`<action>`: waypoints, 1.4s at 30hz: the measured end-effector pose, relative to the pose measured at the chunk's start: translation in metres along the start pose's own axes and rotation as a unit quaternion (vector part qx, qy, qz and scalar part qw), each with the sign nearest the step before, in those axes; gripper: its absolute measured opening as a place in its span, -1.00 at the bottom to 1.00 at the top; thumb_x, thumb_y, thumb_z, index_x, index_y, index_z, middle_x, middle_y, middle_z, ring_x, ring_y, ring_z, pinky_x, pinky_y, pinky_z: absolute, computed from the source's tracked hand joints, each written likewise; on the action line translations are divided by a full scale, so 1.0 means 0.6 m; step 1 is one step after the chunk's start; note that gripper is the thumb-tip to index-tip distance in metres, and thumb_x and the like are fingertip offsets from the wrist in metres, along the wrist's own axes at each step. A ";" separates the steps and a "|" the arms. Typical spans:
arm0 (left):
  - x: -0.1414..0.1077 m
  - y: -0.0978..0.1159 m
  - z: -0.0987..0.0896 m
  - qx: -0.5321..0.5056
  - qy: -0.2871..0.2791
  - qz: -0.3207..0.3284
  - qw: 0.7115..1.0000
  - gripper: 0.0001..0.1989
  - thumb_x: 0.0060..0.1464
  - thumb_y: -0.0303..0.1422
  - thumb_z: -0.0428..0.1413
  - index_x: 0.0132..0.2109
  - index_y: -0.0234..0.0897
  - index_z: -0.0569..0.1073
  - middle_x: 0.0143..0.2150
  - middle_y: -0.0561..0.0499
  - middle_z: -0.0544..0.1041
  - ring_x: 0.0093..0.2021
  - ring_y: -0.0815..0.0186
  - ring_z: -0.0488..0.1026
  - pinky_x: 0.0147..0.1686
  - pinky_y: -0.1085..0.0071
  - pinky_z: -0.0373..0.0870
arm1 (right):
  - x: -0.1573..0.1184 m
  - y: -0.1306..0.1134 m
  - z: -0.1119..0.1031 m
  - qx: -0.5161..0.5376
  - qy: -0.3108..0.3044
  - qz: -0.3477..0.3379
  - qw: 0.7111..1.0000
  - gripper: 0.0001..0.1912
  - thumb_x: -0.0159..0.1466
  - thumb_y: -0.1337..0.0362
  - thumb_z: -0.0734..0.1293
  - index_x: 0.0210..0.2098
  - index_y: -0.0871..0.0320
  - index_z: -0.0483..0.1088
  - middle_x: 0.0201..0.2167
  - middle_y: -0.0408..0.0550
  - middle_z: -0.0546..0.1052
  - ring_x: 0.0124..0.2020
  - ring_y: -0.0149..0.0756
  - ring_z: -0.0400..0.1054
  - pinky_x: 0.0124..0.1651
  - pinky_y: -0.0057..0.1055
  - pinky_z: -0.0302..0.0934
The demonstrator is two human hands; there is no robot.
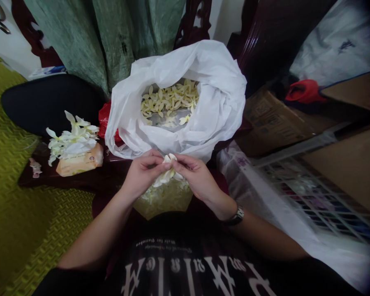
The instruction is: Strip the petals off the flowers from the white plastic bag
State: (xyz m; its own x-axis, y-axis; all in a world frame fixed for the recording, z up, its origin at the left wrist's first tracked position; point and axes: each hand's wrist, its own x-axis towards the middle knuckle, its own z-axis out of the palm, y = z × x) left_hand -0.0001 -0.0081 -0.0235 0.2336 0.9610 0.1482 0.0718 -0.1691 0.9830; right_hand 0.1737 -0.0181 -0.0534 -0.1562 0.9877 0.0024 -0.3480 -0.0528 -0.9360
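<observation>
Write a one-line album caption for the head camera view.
Left hand and right hand hold a white flower beside a white plastic bag of pale yellow petals.

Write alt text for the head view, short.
The left hand and right hand pinch a white flower in front of an open white plastic bag holding loose pale yellow petals. Beside the bag, more white flowers lie on a dark wooden surface next to an orange packet.
</observation>
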 end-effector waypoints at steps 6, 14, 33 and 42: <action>-0.002 0.005 0.001 -0.005 0.017 -0.005 1.000 -0.71 -0.06 -0.23 0.41 -0.50 -0.29 0.52 -0.39 0.06 0.41 -0.37 0.38 0.36 -0.33 0.43 0.29 | -0.002 -0.007 0.002 0.078 -0.041 0.084 0.993 -0.69 0.05 0.02 0.60 -0.28 0.00 0.60 -0.35 -0.22 0.61 -0.34 -0.40 0.43 -0.20 -0.43 0.34; -0.002 -0.001 0.003 -0.013 0.027 0.007 1.000 -0.64 -0.10 -0.24 0.43 -0.53 -0.30 0.42 -0.43 0.09 0.38 -0.39 0.41 0.32 -0.35 0.45 0.26 | 0.001 -0.007 0.007 0.049 -0.015 0.068 0.996 -0.63 -0.01 -0.02 0.61 -0.37 0.07 0.53 -0.43 -0.21 0.54 -0.39 -0.39 0.37 -0.25 -0.42 0.30; 0.005 -0.003 -0.040 -0.001 0.096 -0.059 0.994 -0.61 0.00 -0.08 0.35 -0.50 -0.33 0.54 -0.56 0.07 0.46 -0.52 0.46 0.28 -0.50 0.51 0.16 | 0.012 -0.030 -0.019 -0.016 0.021 0.003 1.000 -0.65 0.17 -0.06 0.50 -0.41 0.09 0.48 -0.47 -0.18 0.50 -0.51 -0.42 0.31 -0.38 -0.40 0.24; 0.009 0.002 -0.043 0.082 -0.018 -0.051 0.995 -0.72 0.04 -0.18 0.34 -0.41 -0.32 0.56 -0.45 0.05 0.52 -0.41 0.41 0.37 -0.36 0.48 0.26 | 0.013 -0.020 -0.013 0.012 0.019 0.005 1.000 -0.75 0.14 0.03 0.54 -0.36 0.07 0.60 -0.44 -0.20 0.57 -0.39 -0.41 0.38 -0.22 -0.43 0.28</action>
State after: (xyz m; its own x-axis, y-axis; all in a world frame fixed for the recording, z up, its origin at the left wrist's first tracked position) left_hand -0.0239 0.0027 -0.0186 0.2513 0.9670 0.0418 0.2545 -0.1077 0.9611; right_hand 0.1836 -0.0084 -0.0451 -0.1241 0.9920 -0.0213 -0.3688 -0.0660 -0.9271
